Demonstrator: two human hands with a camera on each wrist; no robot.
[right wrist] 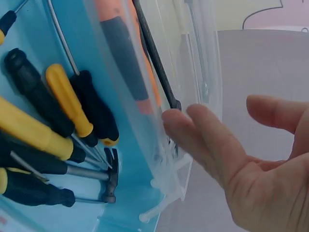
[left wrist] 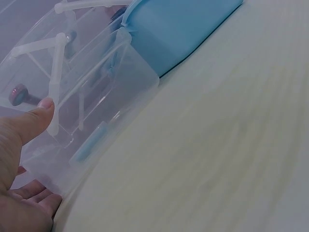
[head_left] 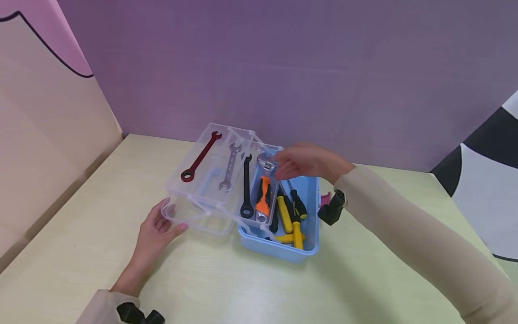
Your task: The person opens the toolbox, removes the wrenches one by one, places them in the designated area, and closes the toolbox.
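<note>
Hands: left hand [head_left: 155, 234] cups the near-left corner of the clear tray tier [head_left: 202, 211], thumb on its wall, fingers loosely curved round the rim; right hand [head_left: 303, 163] hovers with fingers straight and relaxed over the far end of the trays, gripping nothing.
Toolbox: pale blue box [head_left: 283, 249] stands on the pale green surface [head_left: 364, 279], its clear fold-out trays swung out to the left on thin plastic arms.
Key relation: trays lie between the two hands, long axis running from near-left to far-right; right fingertips [right wrist: 176, 121] are just beside the tray wall by the adjustable wrench [head_left: 264, 193].
Tools: red wrench [head_left: 200, 157], silver wrench [head_left: 229, 167] and black wrench [head_left: 246, 186] lie lengthwise in the trays; yellow-and-black screwdrivers [head_left: 289, 216] sit in the blue base.
Materials: trays thin, glossy, see-through; box smooth moulded plastic; wrench handle orange with grey grip.
</note>
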